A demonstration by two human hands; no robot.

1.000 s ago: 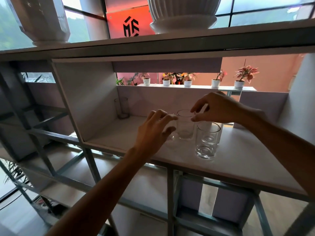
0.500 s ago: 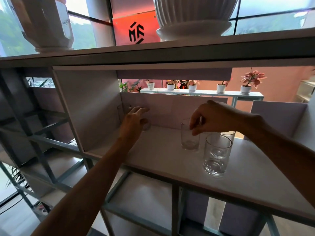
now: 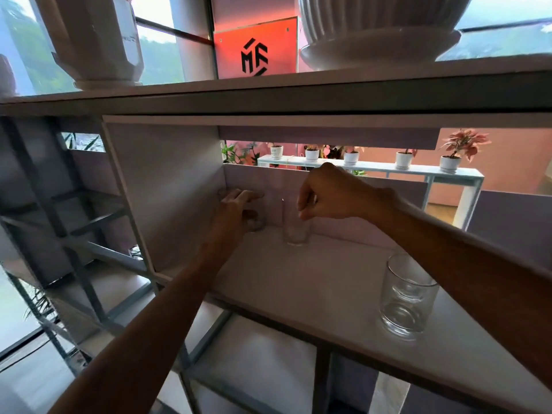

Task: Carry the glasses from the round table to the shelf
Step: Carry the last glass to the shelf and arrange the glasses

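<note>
Deep in the back-left corner of the shelf (image 3: 298,279) compartment: left hand (image 3: 237,209), laid against a corner glass (image 3: 257,223) with fingers stretched over it; too blurred and hidden to say whether gripping or only touching. Just to the right, close against the back panel: middle glass (image 3: 295,227), standing upright, pinched at the rim from above by the curled fingers of the right hand (image 3: 324,195). Well apart, near the front edge at the right, under the right forearm: front glass (image 3: 407,297), upright and untouched. By the look of it, the setting-down step, with all three visible glasses already on the shelf. Next, probably: loosen both holds, lift clear of the rims, then draw the arms back without brushing the front glass. No round table in view, so no telling whether more to fetch.
</note>
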